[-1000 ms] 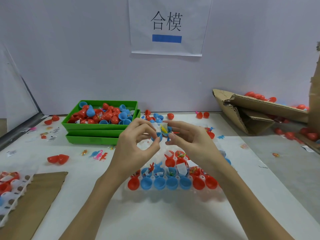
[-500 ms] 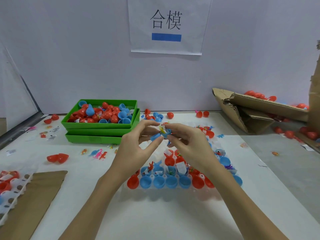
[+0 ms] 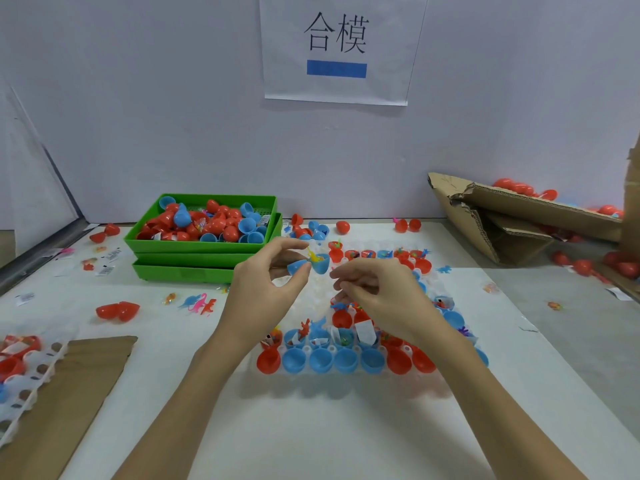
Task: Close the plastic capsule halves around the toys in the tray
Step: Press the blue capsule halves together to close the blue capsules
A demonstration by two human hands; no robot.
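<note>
The left hand point(image 3: 263, 289) pinches an open blue plastic capsule point(image 3: 313, 264) with a yellow toy point(image 3: 313, 255) inside, above the clear plastic tray point(image 3: 313, 292) in the desk point(image 3: 311, 427) middle. The right hand point(image 3: 384, 292) is beside it, fingers point(image 3: 346, 271) loosely curled, holding nothing.

Blue capsule point(image 3: 310, 264): two hinged halves, open, held above the tray's far part; yellow toy point(image 3: 314, 255) sticking out of the right half. Tray point(image 3: 346, 377): clear plastic, on the white table, pockets in rows. Near row holds open halves, red at both ends, blue between. Next row back carries small toys and paper slips.
</note>
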